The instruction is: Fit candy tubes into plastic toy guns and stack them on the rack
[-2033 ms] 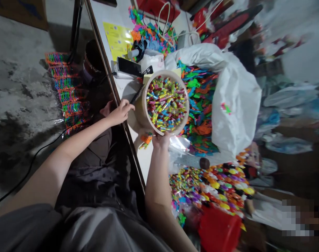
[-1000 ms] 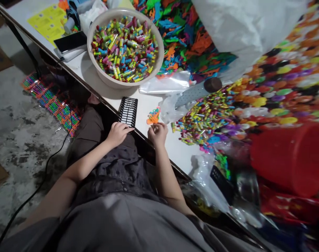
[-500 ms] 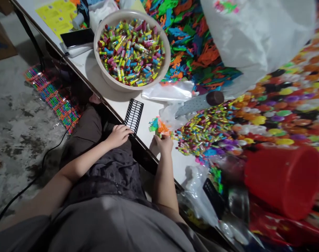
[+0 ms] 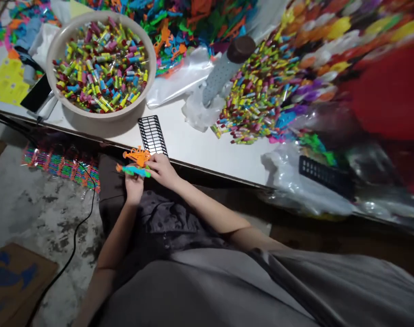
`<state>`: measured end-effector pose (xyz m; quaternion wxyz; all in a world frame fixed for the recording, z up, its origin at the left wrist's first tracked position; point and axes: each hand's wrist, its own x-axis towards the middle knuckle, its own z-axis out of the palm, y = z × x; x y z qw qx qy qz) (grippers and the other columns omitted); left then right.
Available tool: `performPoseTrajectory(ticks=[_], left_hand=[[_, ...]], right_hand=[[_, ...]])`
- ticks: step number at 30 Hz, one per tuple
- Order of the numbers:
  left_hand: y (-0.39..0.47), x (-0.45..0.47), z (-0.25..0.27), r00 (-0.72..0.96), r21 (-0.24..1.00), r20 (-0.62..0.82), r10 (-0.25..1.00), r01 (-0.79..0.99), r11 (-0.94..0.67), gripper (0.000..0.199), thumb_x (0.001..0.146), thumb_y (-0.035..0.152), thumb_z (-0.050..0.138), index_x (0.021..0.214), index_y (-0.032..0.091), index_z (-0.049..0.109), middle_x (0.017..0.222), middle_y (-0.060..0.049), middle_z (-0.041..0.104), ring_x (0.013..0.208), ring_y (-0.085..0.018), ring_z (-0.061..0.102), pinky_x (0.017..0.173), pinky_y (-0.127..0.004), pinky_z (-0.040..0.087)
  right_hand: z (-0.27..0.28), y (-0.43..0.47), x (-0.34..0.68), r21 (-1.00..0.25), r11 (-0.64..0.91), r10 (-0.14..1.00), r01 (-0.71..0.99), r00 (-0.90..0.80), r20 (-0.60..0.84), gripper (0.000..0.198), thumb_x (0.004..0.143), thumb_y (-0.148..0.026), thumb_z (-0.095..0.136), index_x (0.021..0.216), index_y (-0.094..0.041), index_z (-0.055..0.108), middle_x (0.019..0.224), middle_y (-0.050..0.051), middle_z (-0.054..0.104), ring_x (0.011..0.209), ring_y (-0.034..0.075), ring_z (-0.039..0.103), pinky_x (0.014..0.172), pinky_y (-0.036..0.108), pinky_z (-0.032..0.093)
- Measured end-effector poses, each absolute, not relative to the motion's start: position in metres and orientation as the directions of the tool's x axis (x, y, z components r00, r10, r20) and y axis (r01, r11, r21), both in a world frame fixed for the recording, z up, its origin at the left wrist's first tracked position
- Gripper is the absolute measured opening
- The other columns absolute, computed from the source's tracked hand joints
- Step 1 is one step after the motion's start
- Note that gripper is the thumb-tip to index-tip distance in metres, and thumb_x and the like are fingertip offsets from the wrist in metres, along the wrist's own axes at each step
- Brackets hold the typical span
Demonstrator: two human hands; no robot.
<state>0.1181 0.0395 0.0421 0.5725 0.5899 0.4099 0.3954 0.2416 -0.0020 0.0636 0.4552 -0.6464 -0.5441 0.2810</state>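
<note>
My left hand (image 4: 134, 187) is over my lap, just off the table edge, with its fingers closed around green and blue plastic toy pieces (image 4: 136, 171). Against it, my right hand (image 4: 163, 171) pinches an orange plastic toy piece (image 4: 137, 156) with looped, cut-out shapes. The pieces overlap between the two hands, so how many there are I cannot tell. Right behind my right hand, a black slotted plastic rack (image 4: 152, 134) lies flat at the table's front edge; its near end is partly hidden by the hand.
A round basin (image 4: 101, 116) of small colourful tubes stands at the back left beside a phone (image 4: 36, 94). More tubes (image 4: 254, 95) are heaped on the white table (image 4: 207, 150), near a grey dotted cylinder (image 4: 223, 68). Plastic bags (image 4: 291, 181) lie to the right.
My right hand has brought the orange and green pieces from the tabletop over to my left hand. My left hand has come off the black rack and closed on pieces. The view has turned right.
</note>
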Motion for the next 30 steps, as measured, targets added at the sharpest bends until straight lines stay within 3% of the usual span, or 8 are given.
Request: performPoseTrajectory(ticks=[3,5,11,14,17,21,25,30], left_hand=[[0.044,0.110,0.045,0.320,0.995,0.062,0.946,0.058,-0.085,0.033,0.078,0.048,0.064,0.091,0.021,0.050,0.093,-0.003,0.060,0.086,-0.013,0.062,0.085,-0.030,0.052],[0.048,0.109,0.048,0.316,0.989,0.084,0.945,0.086,-0.117,0.031,0.078,0.048,0.064,0.088,0.021,0.051,0.094,-0.003,0.060,0.089,-0.014,0.062,0.087,-0.032,0.052],[0.073,0.119,0.053,0.251,0.977,0.128,0.959,0.135,-0.166,0.034,0.078,0.050,0.064,0.085,0.019,0.051,0.081,0.000,0.058,0.076,-0.011,0.060,0.078,-0.028,0.052],[0.096,0.121,0.049,0.359,0.914,0.194,0.913,0.271,-0.301,0.031,0.077,0.046,0.066,0.083,0.019,0.053,0.080,0.000,0.060,0.078,-0.013,0.060,0.078,-0.029,0.052],[0.120,0.128,0.046,0.515,0.804,0.265,0.815,0.348,-0.482,0.022,0.079,0.042,0.064,0.083,0.020,0.058,0.085,-0.002,0.063,0.086,-0.016,0.062,0.084,-0.031,0.051],[0.154,0.156,0.045,0.600,0.779,0.278,0.750,0.315,-0.542,0.020,0.086,0.037,0.056,0.095,0.020,0.061,0.096,-0.006,0.065,0.096,-0.018,0.063,0.093,-0.035,0.048],[0.189,0.191,0.038,0.633,0.735,0.270,0.726,0.352,-0.580,0.015,0.084,0.029,0.057,0.093,0.018,0.061,0.097,-0.007,0.066,0.097,-0.019,0.061,0.093,-0.036,0.048],[0.216,0.218,0.022,0.637,0.718,0.169,0.753,0.443,-0.536,0.010,0.082,0.024,0.060,0.089,0.016,0.060,0.089,-0.006,0.067,0.092,-0.019,0.062,0.090,-0.034,0.049]], right_hand=[[0.063,0.001,0.244,-0.732,0.063,0.969,0.679,0.134,0.208,0.034,0.091,-0.044,0.048,0.091,-0.019,0.070,0.083,0.009,0.057,0.081,0.021,0.049,0.078,0.036,0.039],[0.063,0.002,0.253,-0.696,0.060,0.978,0.716,0.098,0.184,0.035,0.092,-0.045,0.047,0.095,-0.019,0.069,0.083,0.008,0.056,0.079,0.020,0.049,0.074,0.033,0.039],[0.056,-0.008,0.302,-0.844,-0.010,0.960,0.536,0.240,0.141,0.030,0.083,-0.048,0.061,0.086,-0.019,0.068,0.081,0.006,0.059,0.081,0.020,0.055,0.075,0.031,0.044],[0.050,-0.011,0.329,-0.905,-0.058,0.923,0.422,0.368,0.112,0.022,0.079,-0.041,0.067,0.085,-0.020,0.068,0.078,0.003,0.061,0.079,0.019,0.057,0.080,0.034,0.047],[0.044,0.001,0.353,-0.959,-0.084,0.847,0.269,0.526,0.073,0.024,0.080,-0.032,0.064,0.100,-0.021,0.065,0.084,0.002,0.063,0.079,0.016,0.059,0.085,0.036,0.049],[0.028,0.049,0.379,-0.997,0.059,0.773,0.053,0.629,0.079,0.023,0.086,-0.025,0.058,0.108,-0.019,0.057,0.094,0.003,0.062,0.095,0.015,0.061,0.091,0.036,0.050],[-0.002,0.106,0.390,-0.983,0.169,0.768,0.072,0.616,0.177,0.025,0.090,-0.034,0.054,0.108,-0.017,0.052,0.100,0.003,0.060,0.104,0.016,0.060,0.098,0.044,0.047],[-0.028,0.137,0.390,-0.977,0.088,0.759,0.196,0.621,0.193,0.035,0.091,-0.044,0.050,0.111,-0.015,0.048,0.105,0.005,0.059,0.107,0.017,0.058,0.101,0.045,0.045]])
